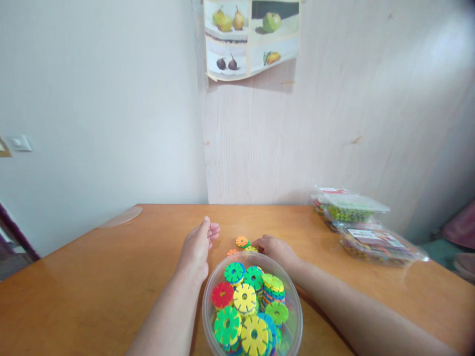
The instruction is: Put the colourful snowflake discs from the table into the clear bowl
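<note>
A round clear plastic tub (pixel 299 316) stands in front of me, filled with notched plastic snowflake discs (pixel 245 297) in green, yellow, red and blue. Just beyond its far rim a few more discs lie on the table, among them an orange disc (pixel 242 241) over a green one. My right hand (pixel 276 251) is curled low to the right of these, its fingertips closed at the edge of a yellowish disc (pixel 251 249). Left of the small group, my left hand (pixel 196 247) stands on edge, empty, thumb up and fingers stretched apart from the discs.
On the right of the wooden table (pixel 92 277) sit several clear lidded boxes, one with green contents (pixel 351 212) and one nearer with a label (pixel 378 242). A translucent lid (pixel 120 216) lies at the far left edge. A fruit poster (pixel 252 39) hangs on the wall.
</note>
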Demonstrator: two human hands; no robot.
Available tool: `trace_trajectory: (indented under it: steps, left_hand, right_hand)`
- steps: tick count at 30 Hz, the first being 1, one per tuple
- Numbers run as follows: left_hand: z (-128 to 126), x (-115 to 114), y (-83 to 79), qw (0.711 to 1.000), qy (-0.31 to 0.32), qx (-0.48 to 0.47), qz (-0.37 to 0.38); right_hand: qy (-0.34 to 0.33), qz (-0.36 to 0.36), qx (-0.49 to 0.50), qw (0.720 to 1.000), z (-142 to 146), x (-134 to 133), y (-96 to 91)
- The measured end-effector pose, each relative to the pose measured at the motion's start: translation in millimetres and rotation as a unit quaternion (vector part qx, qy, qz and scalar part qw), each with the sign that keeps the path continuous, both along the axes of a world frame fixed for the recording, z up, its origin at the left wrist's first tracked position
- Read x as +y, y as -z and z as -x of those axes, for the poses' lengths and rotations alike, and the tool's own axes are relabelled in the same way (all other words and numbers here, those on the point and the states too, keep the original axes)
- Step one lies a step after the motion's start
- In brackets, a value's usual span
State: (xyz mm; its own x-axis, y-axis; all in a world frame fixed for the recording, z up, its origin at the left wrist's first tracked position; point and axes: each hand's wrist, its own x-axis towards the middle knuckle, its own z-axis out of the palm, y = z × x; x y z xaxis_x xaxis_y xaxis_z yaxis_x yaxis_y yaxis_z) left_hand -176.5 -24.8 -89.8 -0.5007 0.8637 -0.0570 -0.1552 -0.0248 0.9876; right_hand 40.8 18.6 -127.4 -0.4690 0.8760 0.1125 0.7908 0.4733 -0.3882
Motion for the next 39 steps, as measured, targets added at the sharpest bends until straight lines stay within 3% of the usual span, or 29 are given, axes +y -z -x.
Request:
trace_trajectory:
  steps: [17, 22, 25, 30, 33, 39]
  left_hand:
    - [-1.6, -2.4, -1.9, 1.0, 0.002, 0.008, -0.002]
    - [-2.1, -3.2, -2.1, 1.0, 0.004, 0.011, -0.006]
    - [-1.9, -3.1, -1.9, 1.0, 0.005, 0.009, -0.005]
    - [-1.9, -2.0, -1.4, 1.0, 0.001, 0.005, -0.01]
    - [-2.1, -1.6, -1.3, 1.0, 0.001, 0.004, -0.012]
    - [-1.1, -1.6, -0.8, 1.0, 0.0, 0.009, -0.006]
  right_hand:
    - [-0.022, -0.047, -0.085, 0.995, -1.7, -11.0, -14.1]
    - [-0.005, -0.043, -0.041, 0.998, -4.9, -9.0, -16.8]
    - [0.0, -0.047, 0.034, 0.998, -11.1, -8.7, -30.2]
    - [-0.099, -0.045, 0.134, 0.985, -20.5, -31.7, -71.9]
    - [-0.191, -0.045, 0.101, 0.975, -18.7, -57.8, -92.6]
    - [-0.277, -0.082, 0.002, 0.957, -8.9, -89.7, -97.0]
